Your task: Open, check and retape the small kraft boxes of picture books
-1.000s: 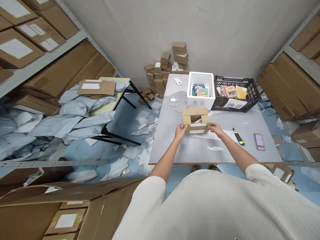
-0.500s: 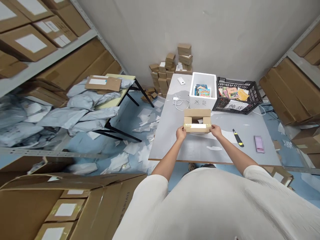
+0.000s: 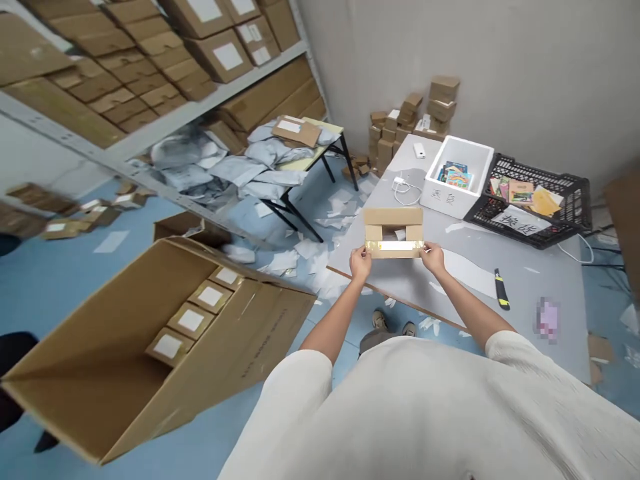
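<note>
Between my two hands I hold a small open cardboard box (image 3: 394, 217) over the near left edge of the grey table (image 3: 480, 250). Its flaps are folded outward, and a white label and shiny tape show along the side facing me. My left hand (image 3: 361, 264) grips the lower left corner, while my right hand (image 3: 433, 258) has its fingers pinched on the lower right corner. Little of the box's inside can be seen; something whitish shows in it. To the right of my right hand, a black and yellow utility knife (image 3: 501, 289) lies on the table.
A white foam box (image 3: 450, 200) and a black crate (image 3: 530, 230), both with booklets, stand at the table's back. At left, a large open carton (image 3: 210, 373) holds several small labelled boxes. Paper scraps (image 3: 285, 260) litter the floor. Grey parcels (image 3: 265, 167) cover another table.
My view has turned left, so the table appears farther right and the large carton shows more fully. The box in my hands has moved left across the table to its edge.
</note>
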`<state>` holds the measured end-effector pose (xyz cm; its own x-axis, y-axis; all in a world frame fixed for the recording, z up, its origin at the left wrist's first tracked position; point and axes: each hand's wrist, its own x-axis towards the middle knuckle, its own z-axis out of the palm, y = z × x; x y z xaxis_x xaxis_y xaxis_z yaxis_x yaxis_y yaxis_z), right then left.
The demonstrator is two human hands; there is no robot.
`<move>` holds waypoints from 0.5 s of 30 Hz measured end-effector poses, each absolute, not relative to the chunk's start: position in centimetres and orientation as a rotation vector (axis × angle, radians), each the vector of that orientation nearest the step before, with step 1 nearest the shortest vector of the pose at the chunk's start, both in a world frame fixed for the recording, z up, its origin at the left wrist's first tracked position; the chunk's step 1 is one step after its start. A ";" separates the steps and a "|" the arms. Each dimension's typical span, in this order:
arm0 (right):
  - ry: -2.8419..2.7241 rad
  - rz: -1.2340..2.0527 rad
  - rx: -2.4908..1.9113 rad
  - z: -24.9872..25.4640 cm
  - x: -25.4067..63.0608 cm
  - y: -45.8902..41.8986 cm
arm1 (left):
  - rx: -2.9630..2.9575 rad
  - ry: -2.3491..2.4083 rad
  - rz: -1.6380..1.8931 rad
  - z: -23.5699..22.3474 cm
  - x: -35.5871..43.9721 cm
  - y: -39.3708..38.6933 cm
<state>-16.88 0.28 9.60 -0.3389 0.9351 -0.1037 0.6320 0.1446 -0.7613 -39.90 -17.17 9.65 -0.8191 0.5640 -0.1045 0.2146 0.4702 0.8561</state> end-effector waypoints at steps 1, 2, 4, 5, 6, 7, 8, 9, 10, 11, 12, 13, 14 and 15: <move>-2.040 1.049 -1.470 9.6 -17.9 -0.3 | 0.626 2.388 1.277 9.7 -40.4 -18.3; -2.040 1.060 -1.443 9.6 -18.9 -1.0 | 0.598 2.418 1.274 9.8 -40.9 -19.3; -2.035 1.084 -1.395 9.7 -21.1 -2.2 | 0.538 2.458 1.302 10.0 -42.0 -21.3; -2.042 1.093 -1.371 9.8 -22.2 -2.8 | 0.510 2.472 1.327 10.1 -42.5 -22.2; -2.056 1.101 -1.349 10.0 -23.3 -3.4 | 0.483 2.486 1.351 10.2 -43.2 -23.1; -2.072 1.110 -1.328 10.2 -24.5 -4.0 | 0.455 2.498 1.371 10.2 -43.9 -24.1; -2.085 1.121 -1.307 10.4 -25.8 -4.7 | 0.431 2.507 1.387 10.3 -44.7 -25.0; -2.094 1.135 -1.286 10.6 -27.0 -5.4 | 0.413 2.512 1.399 10.3 -45.5 -26.1; -2.099 1.150 -1.264 10.7 -28.3 -6.2 | 0.400 2.513 1.409 10.3 -46.4 -27.1; -2.106 1.163 -1.242 10.9 -29.7 -7.0 | 0.388 2.513 1.417 10.3 -47.4 -28.2; -2.115 1.171 -1.221 10.9 -31.0 -8.0 | 0.377 2.513 1.421 10.3 -48.5 -29.3; -2.127 1.175 -1.204 11.0 -32.4 -8.9 | 0.367 2.517 1.419 10.2 -49.6 -30.3; -2.137 1.179 -1.189 11.0 -33.8 -9.9 | 0.357 2.523 1.410 10.2 -50.8 -31.4; -2.139 1.185 -1.176 11.0 -35.2 -10.9 | 0.350 2.531 1.398 10.1 -52.1 -32.5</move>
